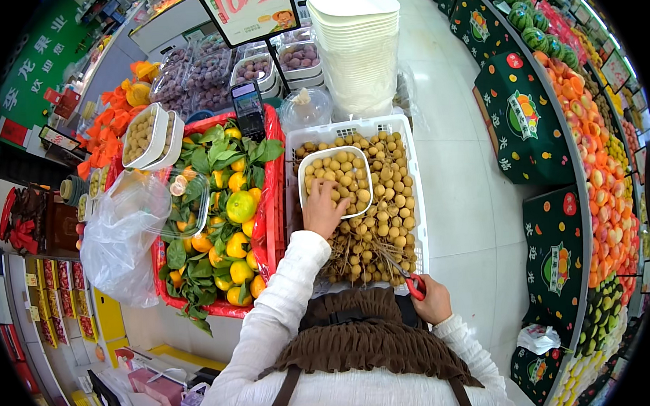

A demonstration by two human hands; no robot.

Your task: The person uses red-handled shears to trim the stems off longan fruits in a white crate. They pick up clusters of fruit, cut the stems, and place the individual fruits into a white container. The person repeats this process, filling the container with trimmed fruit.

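Note:
Fingers spread, my left hand [323, 207] reaches down onto the longans in a square white plastic tub [302, 174]. Its palm side is hidden, so I cannot tell whether it grips a fruit. The tub sits on loose and stemmed longans [394, 199] in a white plastic crate [421, 220]. At the crate's near right corner, my right hand [434, 301] is closed around the red handles of a pair of scissors [416, 286]. Their blades point up and left over the longan stems.
Left of the crate stands a red-lined basket [274, 227] of leafy mandarins [241, 271], with a clear plastic lid [203, 209] and a phone [248, 110] on it. A plastic bag [120, 247] hangs over its left side. Stacked white tubs [356, 58] rise behind the crate.

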